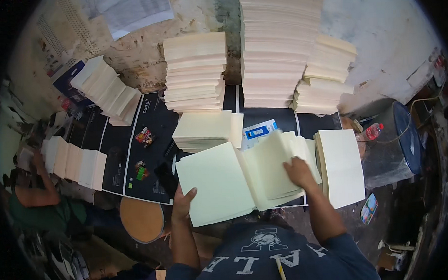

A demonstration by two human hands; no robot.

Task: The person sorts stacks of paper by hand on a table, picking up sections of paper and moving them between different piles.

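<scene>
A stack of pale greenish-cream paper sheets [218, 182] lies slanted at the table's front edge. My left hand [183, 203] grips its left side, thumb on top and the other fingers hidden underneath. Just right of it, more loose cream sheets [270, 170] lie fanned and overlapping, partly lifted and blurred. My right hand [299, 173] is closed at the right side of these sheets, fingers curled on the paper; its fingertips are hard to make out. To the right of that hand rests a neat stack of cream sheets [342, 168].
Tall paper piles [280, 54] stand against the wall, with a lower pile [196, 72] beside them. A dark phone [166, 179] and small packets [145, 137] lie on the black table. A round stool [142, 219] is below. At left, another person's arm [45, 188] reaches toward papers.
</scene>
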